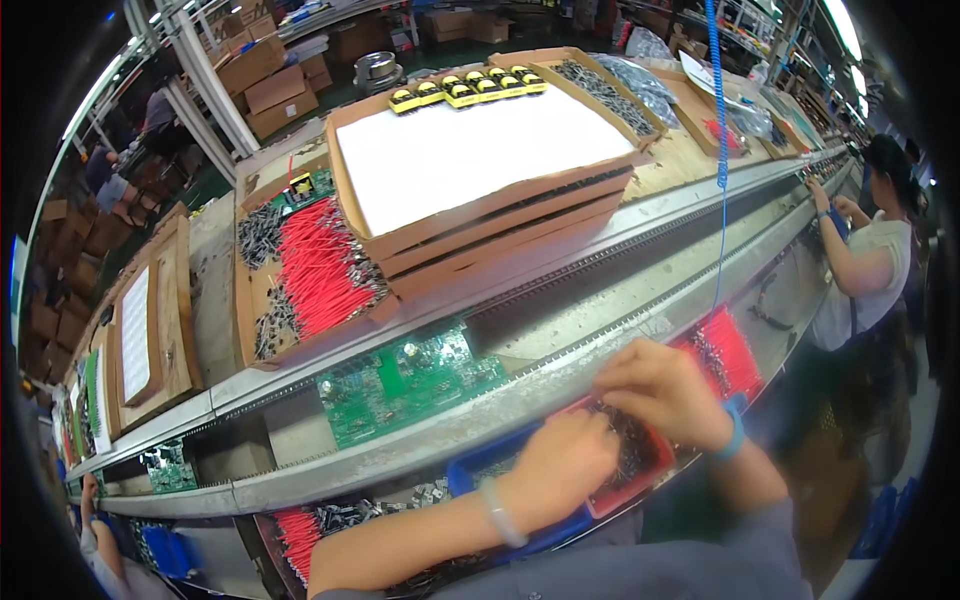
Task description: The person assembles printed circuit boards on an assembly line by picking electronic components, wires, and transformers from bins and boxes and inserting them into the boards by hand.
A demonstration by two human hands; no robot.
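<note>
My left hand (570, 460) is over the edge between a blue bin (465, 480) and a red bin (660, 462), back upward, fingers curled down. Small dark leaded parts lie in the red bin. Just beside it, my right hand (665, 390) hovers above the red bin with thumb and fingertips pressed together. Whatever either hand pinches is too small or hidden to make out. Beyond the rail in front of my hands, a green circuit board (430, 385) with soldered-in parts rests on the conveyor.
Red-wired parts (725, 350) lie right of the bins; more red wires (297, 540) and metal pieces sit left. Behind the line, stacked cardboard trays (490, 235) carry yellow-black components (470, 88). A blue coiled hose (716, 100) hangs down. Co-workers sit at right (870, 250) and lower left.
</note>
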